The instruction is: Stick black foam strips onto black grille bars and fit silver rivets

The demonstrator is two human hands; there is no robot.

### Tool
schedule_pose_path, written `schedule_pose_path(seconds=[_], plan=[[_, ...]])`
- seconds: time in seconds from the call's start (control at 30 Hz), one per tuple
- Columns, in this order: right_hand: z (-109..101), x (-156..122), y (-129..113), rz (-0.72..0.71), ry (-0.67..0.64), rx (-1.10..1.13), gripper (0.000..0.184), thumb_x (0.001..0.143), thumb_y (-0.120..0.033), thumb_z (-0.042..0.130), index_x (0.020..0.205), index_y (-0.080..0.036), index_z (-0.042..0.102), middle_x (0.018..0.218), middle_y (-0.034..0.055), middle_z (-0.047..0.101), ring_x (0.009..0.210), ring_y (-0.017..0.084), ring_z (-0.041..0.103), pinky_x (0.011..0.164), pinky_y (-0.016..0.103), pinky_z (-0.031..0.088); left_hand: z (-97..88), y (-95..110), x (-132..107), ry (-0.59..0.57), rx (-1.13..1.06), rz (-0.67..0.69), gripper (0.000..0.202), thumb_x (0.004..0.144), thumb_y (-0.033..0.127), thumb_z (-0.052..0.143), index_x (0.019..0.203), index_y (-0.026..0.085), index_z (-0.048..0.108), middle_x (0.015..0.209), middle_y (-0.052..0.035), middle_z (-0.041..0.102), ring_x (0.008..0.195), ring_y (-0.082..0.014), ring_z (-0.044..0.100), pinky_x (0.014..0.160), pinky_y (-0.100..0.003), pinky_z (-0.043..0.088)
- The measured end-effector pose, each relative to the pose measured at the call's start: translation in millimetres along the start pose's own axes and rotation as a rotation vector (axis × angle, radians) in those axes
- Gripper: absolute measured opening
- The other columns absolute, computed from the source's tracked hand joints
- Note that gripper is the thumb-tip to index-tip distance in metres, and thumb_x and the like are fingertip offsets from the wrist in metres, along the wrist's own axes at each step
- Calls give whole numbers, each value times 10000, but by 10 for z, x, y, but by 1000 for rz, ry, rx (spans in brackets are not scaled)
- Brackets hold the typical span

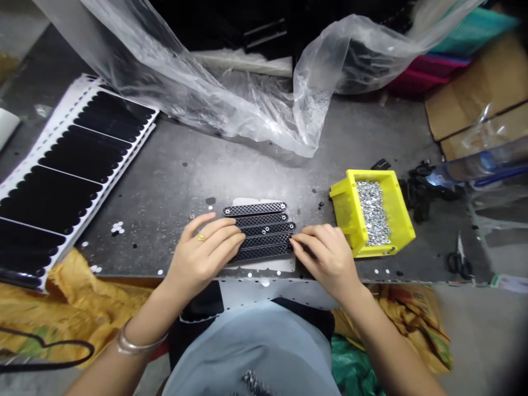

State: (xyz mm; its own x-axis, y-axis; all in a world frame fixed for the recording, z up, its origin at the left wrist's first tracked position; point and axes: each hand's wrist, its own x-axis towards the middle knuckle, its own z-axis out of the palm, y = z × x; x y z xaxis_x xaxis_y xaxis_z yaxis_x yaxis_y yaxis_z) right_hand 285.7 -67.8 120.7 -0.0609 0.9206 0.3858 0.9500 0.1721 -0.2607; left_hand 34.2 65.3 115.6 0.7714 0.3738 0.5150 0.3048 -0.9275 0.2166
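- Under my two hands lies a row of five narrow black strips with a diamond-lattice surface (259, 240), side by side on the steel worktable, directly in front of my body.
- Small silver rings (227, 212) sit at both ends of the top strip, just beyond my left fingertips. More show along the lower strips, but my hands cover some of their ends, so I can't tell how many are fitted.
- My left hand (202, 256) is partly closed, its fingers curled and lying across the left ends of the lower strips.
- My right hand (324, 256) is also partly closed, with its fingertips (293, 241) pressed against the right ends. The strips are held between my hands.
- Just right of my right hand stands a yellow plastic bin (350, 220), heaped with loose silver rings.
- Left of my left hand, a few white discs (117, 227) lie on the grey steel worktable (177, 176).
- Further left are long black scalloped pieces on white backing sheets (70, 165).
- Ahead of both hands sprawls a crumpled clear plastic bag (313, 93).
- Far right of my right hand lie black-handled scissors (457, 263).
- Behind my left wrist, below the table edge, lies a yellow patterned cloth (82, 297).
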Motion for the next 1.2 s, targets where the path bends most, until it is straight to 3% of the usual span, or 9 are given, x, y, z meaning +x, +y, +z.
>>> schedule_pose_path(seconds=[0.17,0.47,0.57,0.73,0.83,0.97,1.07,1.2], plan=[[-16,-45,-83,-178,-5,-143,206,972,-182,671,1165,-118,699,1003,96,780,901,222,633,763,355,426,-55,6,-89,2,114,-20,193,951,134,709,1115,235,717,1062,-7,812,1049,-211,743,1071,-445,447],[-68,95,-156,-56,-79,-71,141,1011,-193,605,1054,-142,730,978,93,751,882,222,604,732,356,394,-98,82,-167,-40,169,-51,295,939,204,727,1225,274,700,1141,17,808,1120,-220,722,1099,-448,425],[-6,234,-166,-43,-73,-24,135,1021,-203,605,1063,-159,726,993,86,739,862,208,584,725,347,379,-105,76,-168,-45,201,-61,272,951,248,709,1222,273,701,1153,18,805,1117,-235,724,1095,-467,426],[154,469,-253,-194,-99,-39,160,1024,-172,586,962,-170,734,899,61,720,802,198,548,687,345,350,-94,158,-155,-47,150,-85,276,939,229,710,1214,224,707,1144,-17,806,1131,-247,717,1116,-455,404],[255,544,-359,-176,-146,63,209,1037,-192,557,909,-155,719,872,68,697,799,188,569,706,336,420,-92,207,-181,-78,89,-148,355,951,356,703,1262,185,685,1220,-76,781,1177,-277,698,1141,-487,381],[440,537,-559,-219,-117,201,219,1053,-192,525,972,-124,717,894,85,701,794,174,605,706,317,506,-95,104,-273,-99,0,-174,501,932,510,711,1334,215,657,1305,-91,745,1275,-309,641,1178,-518,343],[521,479,-644,-357,-42,147,158,1022,-158,577,1048,-87,716,899,99,708,772,184,603,672,335,510,-91,-40,-343,-94,-28,-152,516,910,488,752,1376,294,643,1358,-58,722,1342,-308,590,1197,-523,326],[446,405,-696,-465,-89,67,187,1016,-147,576,1128,-71,706,989,138,725,849,218,616,701,372,546,-77,-139,-367,-126,-29,-92,534,925,462,739,1428,338,611,1399,-36,700,1369,-294,568,1206,-504,335]])
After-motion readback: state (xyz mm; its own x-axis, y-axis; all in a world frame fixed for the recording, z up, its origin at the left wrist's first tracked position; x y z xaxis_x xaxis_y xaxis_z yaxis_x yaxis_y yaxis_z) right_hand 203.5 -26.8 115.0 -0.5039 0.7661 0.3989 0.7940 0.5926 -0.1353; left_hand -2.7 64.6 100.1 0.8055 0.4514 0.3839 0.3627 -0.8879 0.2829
